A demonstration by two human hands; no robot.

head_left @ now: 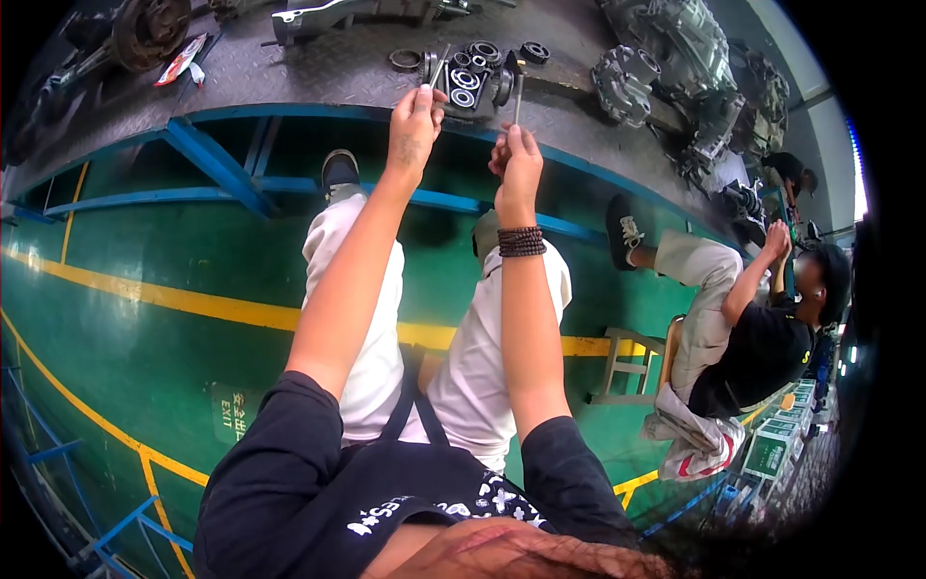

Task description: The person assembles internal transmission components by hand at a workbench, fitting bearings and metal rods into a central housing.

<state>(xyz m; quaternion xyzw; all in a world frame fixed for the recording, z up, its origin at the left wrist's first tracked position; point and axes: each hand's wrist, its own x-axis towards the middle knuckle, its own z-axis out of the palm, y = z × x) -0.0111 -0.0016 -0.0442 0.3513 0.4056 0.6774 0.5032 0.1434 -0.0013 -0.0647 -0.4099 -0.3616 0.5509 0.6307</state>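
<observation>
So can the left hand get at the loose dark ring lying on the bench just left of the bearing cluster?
Probably yes. The left hand is already at the bench edge holding a thin tool, and the dark ring lies just beyond it on the metal bench with nothing between them. The hand would likely need to free its fingers first.

Workbench layout, seated position

Metal workbench [318, 72] ahead of the person's knees; bearing rings [468, 77] on it, at the near edge. Left hand [413, 121] and right hand [516, 164] side by side, just before the rings, each with a thin rod-like tool. Gearbox housings [666, 58] right of the rings. Brake hub [149, 29] far left. Co-worker [752, 328] seated at right, wooden stool [627, 362] beside.
</observation>
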